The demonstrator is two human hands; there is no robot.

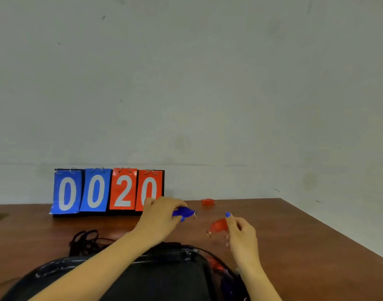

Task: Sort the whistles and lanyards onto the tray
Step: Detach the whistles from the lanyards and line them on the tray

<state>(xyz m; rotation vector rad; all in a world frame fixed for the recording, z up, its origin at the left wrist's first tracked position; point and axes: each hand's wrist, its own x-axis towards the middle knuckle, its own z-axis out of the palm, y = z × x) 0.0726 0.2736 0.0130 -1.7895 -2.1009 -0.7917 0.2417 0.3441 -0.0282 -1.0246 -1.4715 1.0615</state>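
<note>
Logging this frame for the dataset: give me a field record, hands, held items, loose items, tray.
left hand: holds blue whistle
right hand: holds red whistle, metal ring hanging
loose whistle: second red whistle, far on table
lanyards: black cord pile, left of arms
tray: dark tray at near edge, contents unclear
background: flip scoreboard reading 0020

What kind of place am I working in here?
Probably a sports-equipment room or staged test bench: a flip scoreboard reading 0020 on a wooden table against a bare wall, with whistles around.
</note>
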